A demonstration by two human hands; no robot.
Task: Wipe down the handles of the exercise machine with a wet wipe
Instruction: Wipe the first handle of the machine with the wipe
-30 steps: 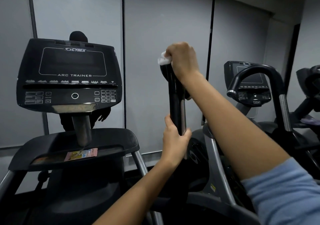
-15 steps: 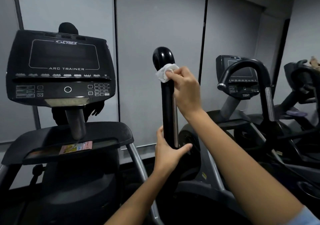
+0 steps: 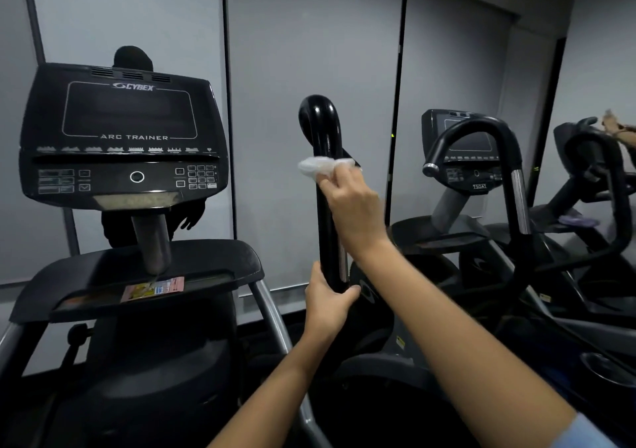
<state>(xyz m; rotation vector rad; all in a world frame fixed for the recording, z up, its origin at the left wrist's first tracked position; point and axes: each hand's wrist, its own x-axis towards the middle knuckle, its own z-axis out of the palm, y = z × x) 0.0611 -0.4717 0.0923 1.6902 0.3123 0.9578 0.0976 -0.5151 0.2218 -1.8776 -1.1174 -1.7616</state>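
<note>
A glossy black upright handle (image 3: 321,131) of the exercise machine rises in the middle, its top curved over. My right hand (image 3: 354,206) holds a crumpled white wet wipe (image 3: 315,167) wrapped against the handle's shaft below the curve. My left hand (image 3: 327,301) grips the same handle lower down, thumb on the right side. The handle's far side under the wipe is hidden.
The machine's black console (image 3: 124,137) and tray (image 3: 137,275) stand at the left. A second machine with a curved black handle (image 3: 481,131) stands at the right, a third beyond it. Grey blinds (image 3: 309,34) cover the wall behind; a dark reflection of a person shows behind the console.
My right hand has slid the wipe down the handle, from its top a second ago to below the curve. My left hand has kept its grip low on the shaft.
</note>
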